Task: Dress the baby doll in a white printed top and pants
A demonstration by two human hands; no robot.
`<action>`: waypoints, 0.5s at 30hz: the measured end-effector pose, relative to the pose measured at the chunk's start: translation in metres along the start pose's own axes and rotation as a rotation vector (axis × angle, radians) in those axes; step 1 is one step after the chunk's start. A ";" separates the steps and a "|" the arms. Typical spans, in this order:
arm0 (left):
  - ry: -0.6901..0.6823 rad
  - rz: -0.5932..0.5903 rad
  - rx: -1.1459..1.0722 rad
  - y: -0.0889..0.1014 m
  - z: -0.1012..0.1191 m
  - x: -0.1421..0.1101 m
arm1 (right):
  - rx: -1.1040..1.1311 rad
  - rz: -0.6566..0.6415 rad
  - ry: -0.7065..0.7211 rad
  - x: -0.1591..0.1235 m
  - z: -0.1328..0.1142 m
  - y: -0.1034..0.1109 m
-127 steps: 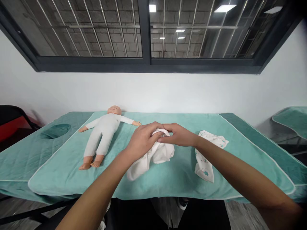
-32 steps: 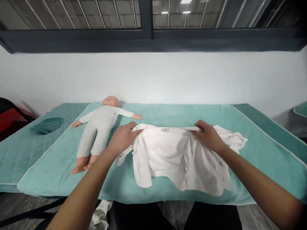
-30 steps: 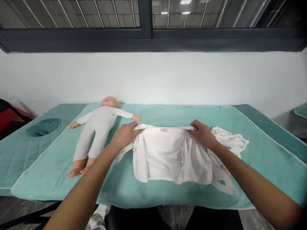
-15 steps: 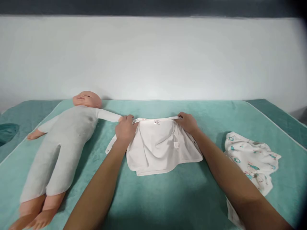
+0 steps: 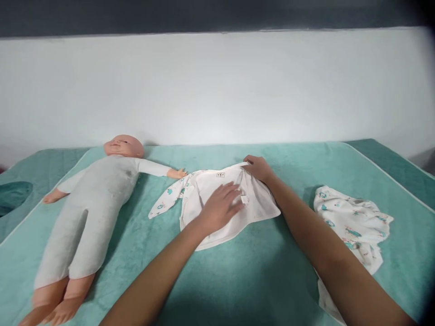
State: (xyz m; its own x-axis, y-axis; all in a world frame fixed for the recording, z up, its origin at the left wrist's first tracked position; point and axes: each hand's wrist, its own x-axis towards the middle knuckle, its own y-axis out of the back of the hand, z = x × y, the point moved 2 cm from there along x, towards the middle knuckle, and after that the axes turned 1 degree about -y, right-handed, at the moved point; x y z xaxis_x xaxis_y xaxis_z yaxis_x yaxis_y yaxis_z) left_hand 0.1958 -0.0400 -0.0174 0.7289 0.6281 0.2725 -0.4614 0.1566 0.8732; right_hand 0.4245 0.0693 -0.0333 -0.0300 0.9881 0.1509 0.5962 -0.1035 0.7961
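A small white baby shirt (image 5: 197, 217) lies spread on the green bed cover, its plain inner side up and its collar tag toward the wall. One sleeve, printed with teal figures, sticks out to the left. My left hand (image 5: 222, 206) rests over the middle of the shirt, palm down with fingers spread. My right hand (image 5: 258, 168) pinches the shirt's collar edge at its upper right corner. To the left a baby doll (image 5: 102, 185) in a white body lies on its back, one arm reaching toward the shirt's left shoulder.
A second printed baby garment (image 5: 353, 222) lies crumpled on the right, partly behind my right forearm. The green cover (image 5: 272, 280) has white piping near its sides. A white wall (image 5: 217, 86) stands behind, and a darker green item (image 5: 15, 197) lies at the left edge.
My left hand has let go of the collar's left side and moved right and nearer, onto the shirt's middle. The left sleeve now shows. My right hand keeps its hold on the collar.
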 end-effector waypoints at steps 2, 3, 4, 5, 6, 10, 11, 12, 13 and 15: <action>-0.061 -0.106 -0.002 -0.006 0.011 -0.001 | 0.010 0.027 0.031 0.001 -0.002 -0.002; -0.083 -0.146 0.007 -0.008 0.013 -0.002 | 0.017 0.020 0.035 0.003 -0.002 -0.003; -0.101 -0.176 0.017 -0.009 0.014 -0.003 | 0.029 0.005 0.031 0.005 -0.002 -0.004; -0.114 -0.197 0.028 -0.009 0.014 -0.003 | 0.048 -0.010 0.024 0.007 -0.001 -0.004; -0.124 -0.214 0.038 -0.009 0.013 -0.003 | 0.074 -0.028 0.015 0.009 0.001 -0.004; -0.174 -0.229 0.077 -0.011 0.008 -0.005 | 0.213 -0.004 -0.056 0.014 0.007 -0.004; -0.187 -0.215 0.094 -0.011 0.009 -0.006 | 0.237 0.017 -0.069 0.014 0.008 -0.004; -0.199 -0.197 0.114 -0.012 0.012 -0.007 | 0.253 0.035 -0.074 0.013 0.008 -0.004; -0.208 -0.177 0.136 -0.012 0.014 -0.008 | 0.262 0.045 -0.070 0.012 0.008 -0.003; -0.218 -0.138 0.181 -0.014 0.020 -0.011 | 0.269 0.033 -0.054 0.007 0.007 -0.002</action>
State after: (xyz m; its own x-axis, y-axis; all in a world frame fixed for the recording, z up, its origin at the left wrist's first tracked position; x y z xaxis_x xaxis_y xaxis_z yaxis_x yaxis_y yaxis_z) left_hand 0.2047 -0.0644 -0.0238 0.8789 0.4286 0.2094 -0.2674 0.0790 0.9604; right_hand 0.4291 0.0767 -0.0378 0.0315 0.9901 0.1369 0.7882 -0.1089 0.6058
